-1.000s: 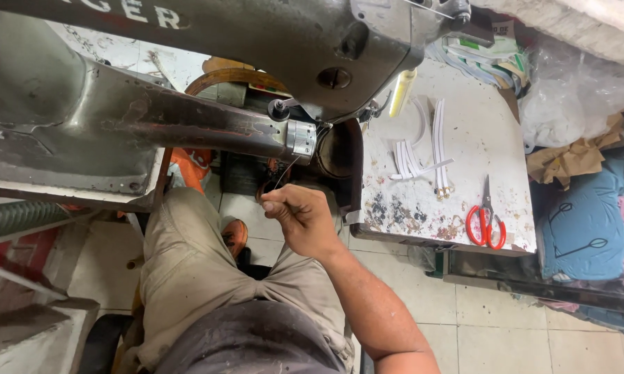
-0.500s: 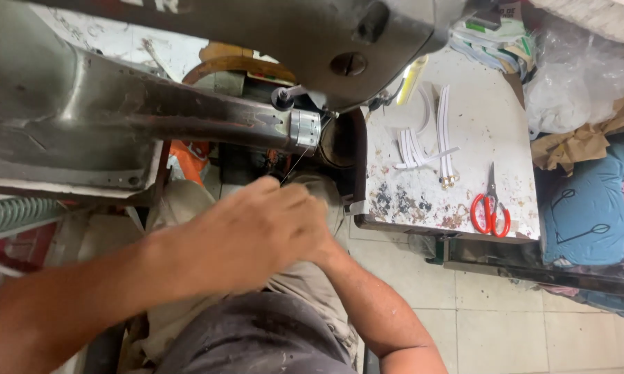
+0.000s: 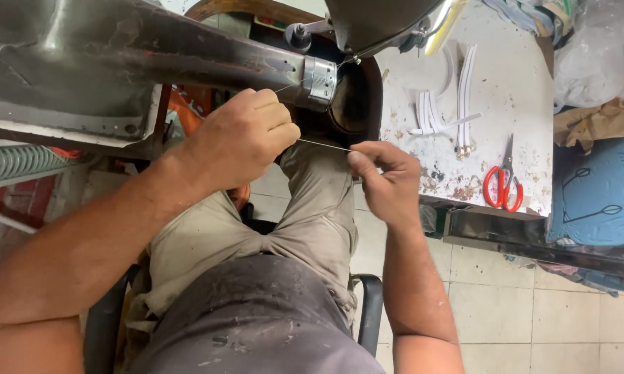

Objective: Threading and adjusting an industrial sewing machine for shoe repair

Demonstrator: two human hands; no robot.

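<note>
A thin pale thread [image 3: 323, 145] is stretched taut between my two hands, just below the metal arm of a sewing machine [image 3: 187, 59]. My left hand [image 3: 239, 138] is closed, pinching the thread's left end, and a strand also runs up from it to the ribbed metal cap [image 3: 321, 78] at the arm's tip. My right hand [image 3: 388, 176] pinches the thread's right end between thumb and forefinger. Both hands hover above my lap in beige trousers [image 3: 312, 221].
A stained white worktable [image 3: 492, 76] stands to the right with red-handled scissors [image 3: 503, 183] and white straps [image 3: 450, 97]. Blue cloth [image 3: 595, 194] and crumpled brown paper [image 3: 595, 121] lie at the far right. Tiled floor [image 3: 533, 318] shows below. A chair armrest [image 3: 372, 305] sits by my right side.
My left hand came into view from the left and took hold of the thread. My right hand shifted right, so the thread now stretches between both hands. The view moved closer to the machine.
</note>
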